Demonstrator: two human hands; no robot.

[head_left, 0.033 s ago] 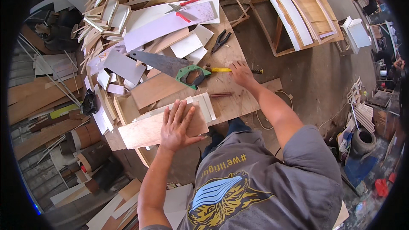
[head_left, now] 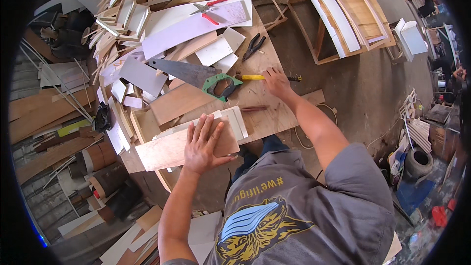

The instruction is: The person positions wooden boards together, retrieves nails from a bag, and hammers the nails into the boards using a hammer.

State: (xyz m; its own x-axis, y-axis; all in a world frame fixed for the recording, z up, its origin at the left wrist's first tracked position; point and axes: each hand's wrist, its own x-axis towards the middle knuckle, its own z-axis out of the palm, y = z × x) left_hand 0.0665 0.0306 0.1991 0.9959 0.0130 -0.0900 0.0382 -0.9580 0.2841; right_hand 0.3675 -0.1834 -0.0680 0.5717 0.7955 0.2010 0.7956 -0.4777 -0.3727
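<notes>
My left hand lies flat on a pale wooden board, its fingers spread. Under that board are more white and wooden pieces at the table's near edge. My right hand is closed around a hammer with a yellow shaft and a dark grip end. The hammer's dark head is beside the green handle of a handsaw, whose blade points left over the scraps. Dark pliers lie beyond my right hand. Reddish-brown sticks rest between my hands. Farther off, red-handled snips sit on a white board.
A large heap of wood offcuts covers the table's far left. The plywood tabletop ends just in front of me. A wooden frame panel stands at the far right. A looped cord and a tyre are on the floor at right.
My right hand and the hammer have shifted very slightly left and away from me. My left hand stays flat on the board.
</notes>
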